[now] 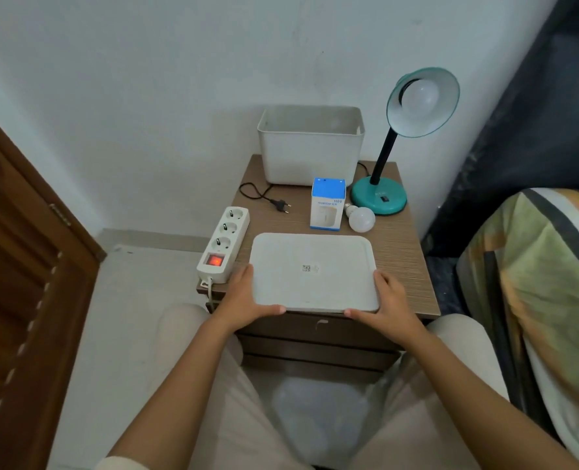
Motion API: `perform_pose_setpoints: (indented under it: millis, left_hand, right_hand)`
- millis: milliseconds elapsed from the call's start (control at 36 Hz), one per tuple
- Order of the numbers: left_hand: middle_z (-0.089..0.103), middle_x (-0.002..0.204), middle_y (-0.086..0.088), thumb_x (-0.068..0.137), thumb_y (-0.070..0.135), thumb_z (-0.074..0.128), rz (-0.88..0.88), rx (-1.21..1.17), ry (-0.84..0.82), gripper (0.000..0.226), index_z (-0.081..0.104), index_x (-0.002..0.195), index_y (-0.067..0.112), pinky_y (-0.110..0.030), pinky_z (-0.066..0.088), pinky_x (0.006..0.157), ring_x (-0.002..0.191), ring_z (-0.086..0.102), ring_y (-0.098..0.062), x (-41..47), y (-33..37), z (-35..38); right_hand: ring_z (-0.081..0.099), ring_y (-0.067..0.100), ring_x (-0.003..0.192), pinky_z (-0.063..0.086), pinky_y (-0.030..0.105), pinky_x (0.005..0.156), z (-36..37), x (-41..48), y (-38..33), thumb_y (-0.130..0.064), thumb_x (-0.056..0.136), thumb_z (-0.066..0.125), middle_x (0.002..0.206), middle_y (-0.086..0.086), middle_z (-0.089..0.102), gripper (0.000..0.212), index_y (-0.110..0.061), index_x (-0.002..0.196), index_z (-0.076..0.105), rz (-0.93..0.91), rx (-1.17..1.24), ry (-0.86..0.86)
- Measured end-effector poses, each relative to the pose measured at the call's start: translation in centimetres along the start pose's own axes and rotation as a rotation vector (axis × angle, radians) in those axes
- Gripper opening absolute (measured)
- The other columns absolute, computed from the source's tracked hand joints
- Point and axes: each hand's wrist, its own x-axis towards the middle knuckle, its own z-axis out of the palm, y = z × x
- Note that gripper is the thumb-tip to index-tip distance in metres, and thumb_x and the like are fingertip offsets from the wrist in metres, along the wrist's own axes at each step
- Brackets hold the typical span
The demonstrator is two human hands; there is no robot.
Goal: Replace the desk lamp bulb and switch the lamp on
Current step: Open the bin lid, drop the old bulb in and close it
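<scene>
Both hands, left (247, 296) and right (388, 300), clamped on the white lid (311, 271) at the desk (403, 252) front; spare bulb (361, 218) beside lamp base (379, 198): light, slick, fragile, best cupped round the globe.

Dim, flat light; soft focus, wide-angle bending at edges.

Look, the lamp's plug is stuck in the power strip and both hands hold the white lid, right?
Not quite. The head view shows the plug lying loose on the table, beside the power strip, not in it. Both hands, left and right, do hold the white lid.
</scene>
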Motion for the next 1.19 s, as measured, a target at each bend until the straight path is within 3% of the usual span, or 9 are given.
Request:
perform_pose_setpoints:
  millis: [111,222,389,528,694,806,944,1083,1194]
  left_hand:
    - [0.038,0.14,-0.009,0.071,0.052,0.073,-0.042,0.049,-0.018,0.082,0.037,0.13,0.009,-0.033,0.036,0.098,0.125,0.039,-0.023,1.0,1.0,-0.6]
    - [0.026,0.154,-0.007,0.085,0.053,0.058,-0.018,0.068,0.046,0.082,0.024,0.146,0.01,-0.039,0.028,0.111,0.139,0.029,-0.024,3.2,2.7,-2.4]
    - [0.024,0.154,-0.012,0.092,0.052,0.045,0.049,0.174,0.116,0.075,0.024,0.146,0.004,-0.041,0.026,0.114,0.141,0.024,-0.027,10.0,6.3,-7.4]
    - [0.033,0.146,-0.018,0.094,0.051,0.042,0.087,0.225,0.241,0.069,0.03,0.14,0.0,-0.04,0.031,0.107,0.135,0.031,-0.03,16.8,9.6,-11.5]
    - [0.04,0.134,-0.017,0.088,0.059,0.046,0.079,0.181,0.299,0.077,0.034,0.135,-0.001,-0.042,0.037,0.104,0.128,0.037,-0.032,24.4,11.0,-13.4]
    - [0.017,0.154,-0.017,0.082,0.064,0.051,0.029,0.089,0.234,0.1,0.01,0.147,0.0,-0.045,0.024,0.115,0.142,0.018,-0.031,27.6,11.1,-13.1]
    - [0.001,0.159,-0.012,0.075,0.064,0.061,-0.008,-0.048,0.213,0.115,-0.005,0.149,0.005,-0.043,0.016,0.118,0.146,0.007,-0.028,29.8,10.8,-12.4]
    - [0.005,0.158,-0.011,0.075,0.058,0.067,0.015,-0.139,0.236,0.116,-0.006,0.149,0.007,-0.041,0.018,0.118,0.145,0.012,-0.027,30.2,10.5,-12.2]
    - [0.009,0.157,-0.011,0.075,0.054,0.069,0.026,-0.194,0.238,0.115,-0.004,0.149,0.006,-0.039,0.02,0.117,0.144,0.015,-0.026,30.0,10.6,-12.3]
  right_hand:
    - [0.029,0.023,0.136,0.03,0.037,0.11,-1.0,0.6,-0.3,-0.049,0.079,0.065,0.151,0.006,0.025,0.088,-0.012,0.145,0.02,0.056,0.029,-0.061]
    - [0.04,0.023,0.128,0.036,0.036,0.105,-2.7,2.5,-0.9,-0.042,0.086,0.059,0.143,0.009,0.039,0.069,-0.014,0.142,0.032,0.064,0.001,-0.019]
    - [0.031,0.023,0.138,0.029,0.036,0.111,-5.3,8.0,-3.5,-0.031,0.091,0.056,0.148,0.008,0.038,0.056,-0.013,0.141,0.037,0.07,-0.018,0.101]
    - [0.046,0.027,0.116,0.034,0.029,0.095,-6.7,13.5,-4.7,-0.021,0.087,0.061,0.127,0.015,0.052,0.041,-0.003,0.123,0.052,0.058,-0.001,0.197]
    - [0.044,0.025,0.115,0.036,0.032,0.098,-5.3,18.2,-3.4,-0.028,0.085,0.063,0.125,0.012,0.049,0.046,-0.007,0.125,0.049,0.066,0.012,0.158]
    - [0.046,0.024,0.113,0.037,0.031,0.097,-4.2,19.8,-2.4,-0.031,0.085,0.063,0.123,0.01,0.05,0.049,-0.009,0.126,0.049,0.083,-0.007,0.148]
    - [0.045,0.023,0.118,0.038,0.034,0.101,-3.4,20.7,-1.6,-0.033,0.085,0.062,0.13,0.008,0.047,0.057,-0.012,0.134,0.04,0.113,0.024,0.135]
    - [0.046,0.023,0.116,0.04,0.036,0.103,-3.7,21.1,-1.6,-0.03,0.084,0.064,0.13,0.009,0.048,0.056,-0.012,0.132,0.042,0.134,0.054,0.19]
    - [0.046,0.026,0.117,0.036,0.036,0.102,-5.0,20.8,-2.5,-0.022,0.084,0.064,0.127,0.013,0.051,0.052,-0.006,0.129,0.045,0.09,0.071,0.337]
